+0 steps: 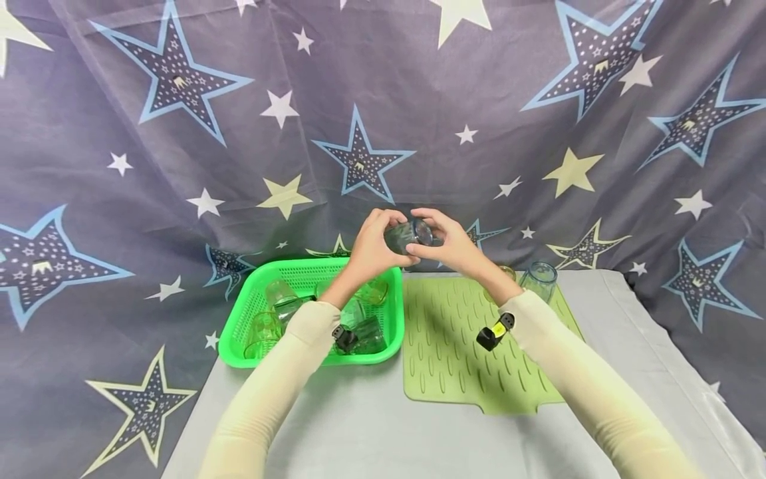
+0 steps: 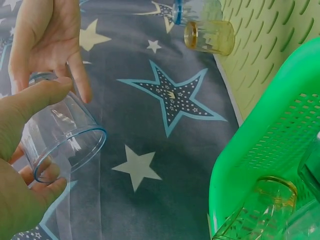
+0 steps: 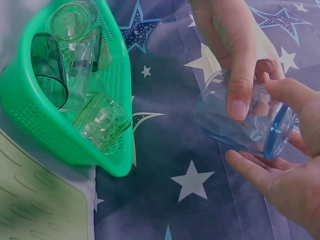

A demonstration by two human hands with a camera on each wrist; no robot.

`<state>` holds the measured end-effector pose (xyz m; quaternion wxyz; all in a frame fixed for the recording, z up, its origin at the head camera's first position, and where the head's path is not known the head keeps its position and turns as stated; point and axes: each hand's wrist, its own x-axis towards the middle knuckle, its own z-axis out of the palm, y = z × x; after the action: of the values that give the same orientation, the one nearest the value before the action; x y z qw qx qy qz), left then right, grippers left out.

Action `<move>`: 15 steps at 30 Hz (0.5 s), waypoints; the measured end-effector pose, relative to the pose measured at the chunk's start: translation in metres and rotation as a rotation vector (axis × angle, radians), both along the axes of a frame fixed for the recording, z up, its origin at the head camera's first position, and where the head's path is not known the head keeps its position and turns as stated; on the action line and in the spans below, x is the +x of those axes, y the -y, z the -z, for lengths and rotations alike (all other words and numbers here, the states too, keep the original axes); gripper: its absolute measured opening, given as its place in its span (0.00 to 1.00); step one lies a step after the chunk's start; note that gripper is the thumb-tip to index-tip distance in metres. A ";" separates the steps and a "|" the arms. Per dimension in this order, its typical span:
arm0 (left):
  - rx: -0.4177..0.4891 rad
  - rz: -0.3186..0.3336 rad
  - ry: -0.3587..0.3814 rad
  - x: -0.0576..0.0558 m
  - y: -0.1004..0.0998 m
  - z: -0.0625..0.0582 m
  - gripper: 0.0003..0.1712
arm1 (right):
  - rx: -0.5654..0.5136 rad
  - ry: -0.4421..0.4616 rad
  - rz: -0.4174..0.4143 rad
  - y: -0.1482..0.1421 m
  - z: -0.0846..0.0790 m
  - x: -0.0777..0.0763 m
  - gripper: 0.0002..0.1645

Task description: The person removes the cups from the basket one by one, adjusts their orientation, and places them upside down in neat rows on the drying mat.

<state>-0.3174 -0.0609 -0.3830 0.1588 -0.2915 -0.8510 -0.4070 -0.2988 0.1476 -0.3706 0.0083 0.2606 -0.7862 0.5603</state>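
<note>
Left hand and right hand both grip bluish glass, thumbs and fingers curled round it. Glass tipped sideways, raised before star curtain. Green basket on table, more glasses inside. Green mat just right, bearing blue tumbler, yellow tumbler near far edge.

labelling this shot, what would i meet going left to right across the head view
Green basket, left hand, held glass, right hand, mostly hidden yellow glass, blue glass.
</note>
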 end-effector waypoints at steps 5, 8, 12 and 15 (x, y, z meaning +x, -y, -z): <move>-0.015 -0.025 0.008 0.001 -0.001 0.001 0.40 | -0.023 0.004 0.002 0.002 0.002 0.001 0.37; -0.024 -0.039 0.017 0.001 -0.001 0.002 0.40 | -0.027 0.005 0.000 0.002 0.003 0.001 0.35; -0.029 -0.038 0.029 0.002 0.000 0.000 0.40 | -0.028 0.005 -0.001 0.003 0.002 0.001 0.34; -0.036 -0.029 0.035 0.002 0.002 -0.003 0.40 | -0.027 0.005 -0.004 0.004 0.001 0.000 0.34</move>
<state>-0.3151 -0.0625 -0.3798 0.1446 -0.2748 -0.8650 -0.3941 -0.2988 0.1433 -0.3713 0.0087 0.2608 -0.7781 0.5714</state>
